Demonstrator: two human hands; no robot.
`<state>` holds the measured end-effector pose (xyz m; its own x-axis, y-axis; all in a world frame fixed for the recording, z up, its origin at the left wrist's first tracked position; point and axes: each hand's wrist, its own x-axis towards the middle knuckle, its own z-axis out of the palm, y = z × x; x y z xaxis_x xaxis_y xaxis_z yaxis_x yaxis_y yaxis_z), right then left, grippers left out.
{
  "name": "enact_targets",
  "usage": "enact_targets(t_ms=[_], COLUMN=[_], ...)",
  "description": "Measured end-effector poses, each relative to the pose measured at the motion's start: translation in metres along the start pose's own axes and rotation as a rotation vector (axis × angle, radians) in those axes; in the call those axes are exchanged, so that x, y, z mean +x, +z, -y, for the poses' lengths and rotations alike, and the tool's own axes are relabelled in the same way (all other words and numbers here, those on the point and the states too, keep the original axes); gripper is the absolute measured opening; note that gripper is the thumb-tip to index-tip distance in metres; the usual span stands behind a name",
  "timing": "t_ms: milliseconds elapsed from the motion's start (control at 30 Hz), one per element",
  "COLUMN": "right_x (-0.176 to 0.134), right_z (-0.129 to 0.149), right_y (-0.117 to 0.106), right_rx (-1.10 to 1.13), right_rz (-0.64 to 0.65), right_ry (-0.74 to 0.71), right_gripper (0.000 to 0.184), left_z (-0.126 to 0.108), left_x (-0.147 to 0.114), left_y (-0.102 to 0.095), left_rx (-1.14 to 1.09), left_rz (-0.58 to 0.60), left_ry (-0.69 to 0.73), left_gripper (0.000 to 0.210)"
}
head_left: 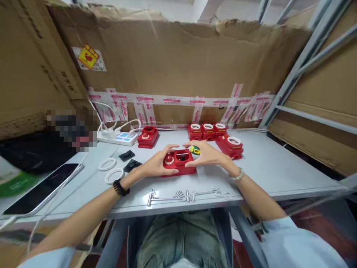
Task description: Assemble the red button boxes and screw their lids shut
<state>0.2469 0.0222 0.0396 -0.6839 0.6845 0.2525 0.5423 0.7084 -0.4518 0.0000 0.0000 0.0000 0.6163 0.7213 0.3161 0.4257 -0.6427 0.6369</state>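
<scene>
My left hand [155, 162] grips the left side of a red box-shaped housing [182, 171], its thumb at the front and fingers at the back. The housing lies on the table with a small round red part on its left and a round opening with something black inside on its right. At the right end of the housing, my right hand [205, 153] curls around what looks like a screwdriver [195, 150] with a yellow and green handle. Its tip is hard to make out. Several small screws [179, 194] and T-shaped metal tools [167, 199] lie nearer the front edge.
More red housings with white rings [233, 140] stand at the back right, and another red housing [148, 137] at the back left beside a power strip [120, 137]. White rings [107, 164], black pieces [126, 155] and a phone [41, 190] with a cable lie left.
</scene>
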Motion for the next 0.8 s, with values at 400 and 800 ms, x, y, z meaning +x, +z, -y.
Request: enact_targets(t_ms=[400,800], right_x=[0.002,-0.001], right_z=[0.009,0.023], right_y=[-0.007,-0.002], right_rx=[0.338,0.394], right_rz=[-0.394,-0.476], right_ry=[-0.044,-0.104], right_gripper=[0.084,0.065], left_z=[-0.024,-0.027], left_x=[0.014,0.003], left_y=[0.011,-0.001], left_rx=[-0.291,0.046], left_rz=[-0.388,-0.345], left_ry=[0.121,0.131], left_gripper=[0.064,0.076])
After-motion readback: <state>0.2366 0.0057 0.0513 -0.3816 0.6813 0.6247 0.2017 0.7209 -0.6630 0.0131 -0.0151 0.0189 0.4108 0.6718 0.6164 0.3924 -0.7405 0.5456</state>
